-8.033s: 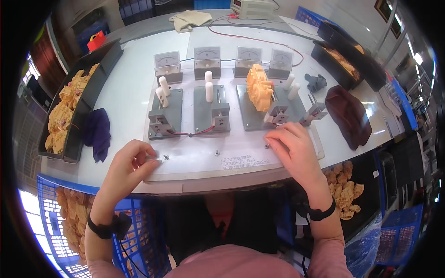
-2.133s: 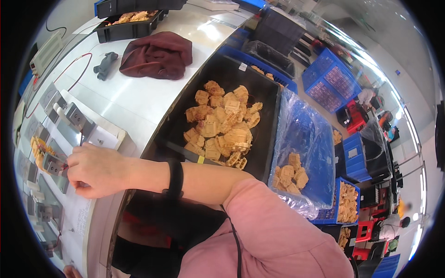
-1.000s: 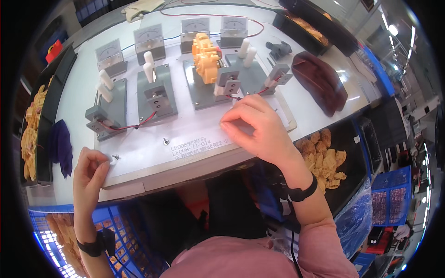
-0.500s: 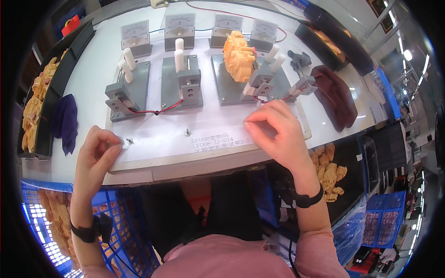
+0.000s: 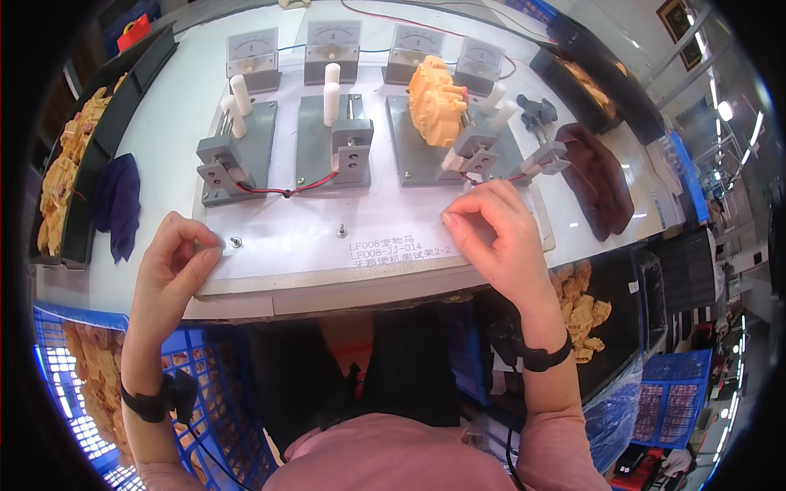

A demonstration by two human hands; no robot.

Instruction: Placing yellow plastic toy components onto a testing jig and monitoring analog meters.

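My left hand [image 5: 182, 263] rests at the board's front left corner. Its fingers are curled toward the thumb with nothing visible in them, close beside a small metal toggle switch [image 5: 236, 242]. Another toggle switch [image 5: 342, 231] stands farther right on the white board [image 5: 286, 282]. At the front right, my right hand [image 5: 499, 241] is closed, thumb and index tips together; whatever lies within is hidden. Just beyond it, a yellow plastic gearbox housing [image 5: 436, 102] sits upright on a grey test fixture [image 5: 407, 155]. Two more grey fixtures [image 5: 255, 151] with white pegs stand to its left, holding no housing.
Several analog meters [image 5: 333, 45] line the back. A black bin of yellow parts [image 5: 102, 155] and a purple cloth [image 5: 119, 204] lie left. At right are a dark red cloth [image 5: 596, 180], a black knob [image 5: 538, 110] and more bins [image 5: 573, 90]. Blue crates [image 5: 221, 393] stand below.
The view has shifted slightly, moving the bench right in the picture. My left hand's fingertips have curled in more, beside the left switch. My right hand keeps its pinched pose.
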